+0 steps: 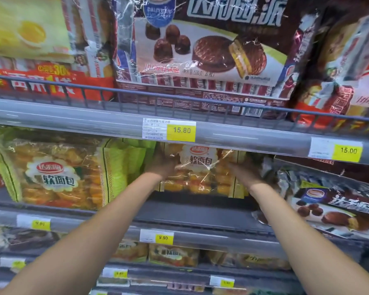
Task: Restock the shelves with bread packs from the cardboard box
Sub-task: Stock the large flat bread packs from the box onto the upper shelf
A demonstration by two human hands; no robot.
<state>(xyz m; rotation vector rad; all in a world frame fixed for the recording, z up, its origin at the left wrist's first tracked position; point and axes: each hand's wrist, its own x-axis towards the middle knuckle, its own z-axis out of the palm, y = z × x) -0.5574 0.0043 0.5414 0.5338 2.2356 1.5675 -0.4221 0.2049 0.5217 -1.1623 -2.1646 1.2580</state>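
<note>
We are logging the bread pack point(200, 167) directly below the 15.80 price tag point(169, 130), its top tucking under the shelf rail point(73, 117) that carries the tag. Further below the tag, a strip of bare shelf point(200, 204) is showing in front of the pack. Below-left of the tag a second bread pack point(51, 173) is sitting near; below-right a chocolate pie pack point(328, 209) is lying. Both bread packs are reading 软面包. Other tags are reading 15.00 point(347, 150) and 9.90 point(162, 237). Left hand point(160, 165) and right hand point(245, 171) are flanking the pack, forearms outstretched; shadow is hiding the fingers, so we cannot tell their curl.
</note>
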